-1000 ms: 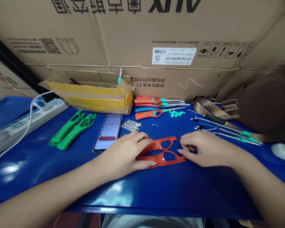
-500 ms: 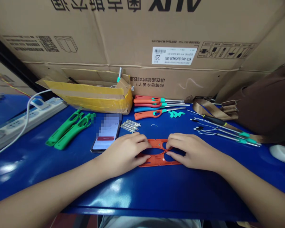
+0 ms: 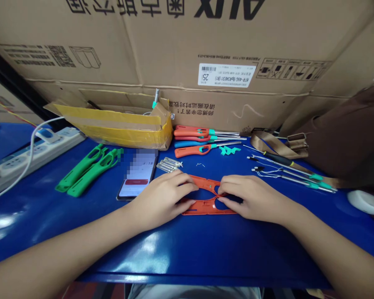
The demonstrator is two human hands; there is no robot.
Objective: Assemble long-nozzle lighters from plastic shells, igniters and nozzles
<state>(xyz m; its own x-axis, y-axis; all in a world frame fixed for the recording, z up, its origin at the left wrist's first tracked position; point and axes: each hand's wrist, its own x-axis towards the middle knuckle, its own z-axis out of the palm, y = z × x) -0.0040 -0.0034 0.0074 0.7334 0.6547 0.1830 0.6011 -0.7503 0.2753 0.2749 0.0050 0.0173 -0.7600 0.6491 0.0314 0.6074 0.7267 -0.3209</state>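
Note:
Two orange plastic handle shells [image 3: 207,206] lie side by side on the blue table [image 3: 190,245], near its middle. My left hand [image 3: 162,199] rests on their left ends, fingers curled over the plastic and thumb pressed to the near shell. My right hand [image 3: 252,197] covers their right ends, its fingertips pinching the far shell [image 3: 205,182] at the loop opening. Both hands are closed on the shells.
A phone [image 3: 137,176] lies left of my hands, then two green shells [image 3: 87,170] and a power strip [image 3: 25,155]. Behind are small metal parts [image 3: 169,165], finished lighters [image 3: 202,141], a taped yellow box [image 3: 118,126], metal rods with wires [image 3: 293,172], a brown strap [image 3: 277,145] and large cartons [image 3: 187,54].
My right hand slid left from beside the shells onto their right ends. The two shells were drawn closer together and now lie nearly parallel. My left hand stayed on their left ends.

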